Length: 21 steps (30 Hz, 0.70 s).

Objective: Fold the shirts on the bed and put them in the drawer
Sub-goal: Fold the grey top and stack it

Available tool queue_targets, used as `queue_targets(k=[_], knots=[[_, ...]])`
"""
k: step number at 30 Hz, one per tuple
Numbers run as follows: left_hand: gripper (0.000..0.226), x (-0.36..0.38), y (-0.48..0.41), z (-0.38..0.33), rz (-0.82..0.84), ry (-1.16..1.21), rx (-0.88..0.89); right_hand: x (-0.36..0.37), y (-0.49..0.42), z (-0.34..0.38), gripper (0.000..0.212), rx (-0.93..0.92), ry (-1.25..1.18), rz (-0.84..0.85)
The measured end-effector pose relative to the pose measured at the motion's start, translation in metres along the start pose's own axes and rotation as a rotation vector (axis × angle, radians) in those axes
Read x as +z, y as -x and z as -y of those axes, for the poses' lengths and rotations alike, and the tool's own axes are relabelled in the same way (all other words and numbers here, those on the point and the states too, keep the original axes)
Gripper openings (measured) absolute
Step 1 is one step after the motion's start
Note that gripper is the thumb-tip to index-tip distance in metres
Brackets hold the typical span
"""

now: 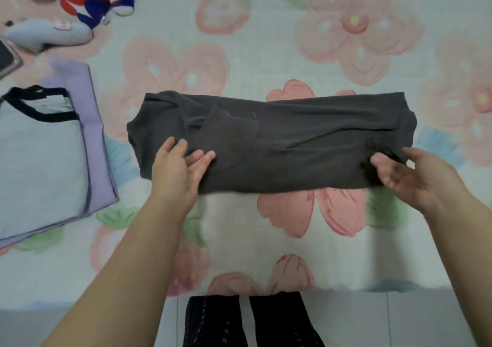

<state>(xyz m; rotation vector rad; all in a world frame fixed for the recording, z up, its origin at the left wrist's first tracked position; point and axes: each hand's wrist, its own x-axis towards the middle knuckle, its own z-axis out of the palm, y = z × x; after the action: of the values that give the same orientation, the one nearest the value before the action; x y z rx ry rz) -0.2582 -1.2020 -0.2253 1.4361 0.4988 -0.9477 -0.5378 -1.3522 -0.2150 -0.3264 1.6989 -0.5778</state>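
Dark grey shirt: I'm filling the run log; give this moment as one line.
step: folding | dark grey shirt: folded band on bed | left hand: rests on left end | right hand: pinches right end

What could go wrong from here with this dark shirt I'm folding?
The right hand pinches only one end of the dark grey shirt, so the loosely creased layers could slip open if lifted. The left hand rests on top, so that end might bunch during the next fold.
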Motion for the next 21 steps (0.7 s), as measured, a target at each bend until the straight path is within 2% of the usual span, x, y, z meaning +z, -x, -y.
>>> queue_targets(k=[2, 4, 6, 7, 8, 10, 11, 13, 15, 18, 21], knots=[[0.041, -0.003, 0.003, 0.007, -0.024, -0.353, 0.249, 0.005, -0.003, -0.004, 0.028, -0.105, 0.165, -0.073], [0.039, -0.014, 0.009, 0.02, -0.026, -0.849, 0.663, 0.004, -0.003, -0.021, 0.043, -0.403, 0.506, -0.248], [0.038, -0.02, 0.014, 0.04, 0.075, -1.192, 0.995, 0.006, 0.001, -0.042, 0.049, -0.738, 0.851, -0.324], [0.039, -0.02, 0.016, 0.05, 0.137, -1.316, 1.1, 0.008, 0.001, -0.05, 0.052, -0.817, 0.924, -0.314], [0.042, -0.018, 0.015, 0.058, 0.166, -1.41, 1.135, 0.01, -0.003, -0.055, 0.058, -0.82, 0.941, -0.304], [0.052, -0.01, 0.008, 0.06, 0.082, -1.472, 1.001, 0.01, -0.014, -0.053, 0.066, -0.683, 0.9, -0.311], [0.056, -0.006, -0.001, 0.055, -0.006, -1.455, 0.886, 0.007, -0.021, -0.048, 0.063, -0.624, 0.88, -0.283], [0.058, 0.0, -0.019, 0.043, -0.153, -1.459, 0.714, -0.006, -0.035, -0.038, 0.039, -0.578, 0.911, -0.192], [0.054, 0.004, -0.032, 0.035, -0.189, -1.54, 0.674, -0.02, -0.042, -0.03, 0.022, -0.55, 1.001, -0.177], [0.036, 0.001, -0.043, 0.033, -0.16, -1.508, 0.695, -0.035, -0.05, -0.027, 0.025, -0.523, 1.128, -0.142], [0.029, -0.006, -0.054, 0.025, -0.233, -1.439, 0.673, -0.048, -0.054, -0.023, 0.032, -0.562, 1.197, -0.139]])
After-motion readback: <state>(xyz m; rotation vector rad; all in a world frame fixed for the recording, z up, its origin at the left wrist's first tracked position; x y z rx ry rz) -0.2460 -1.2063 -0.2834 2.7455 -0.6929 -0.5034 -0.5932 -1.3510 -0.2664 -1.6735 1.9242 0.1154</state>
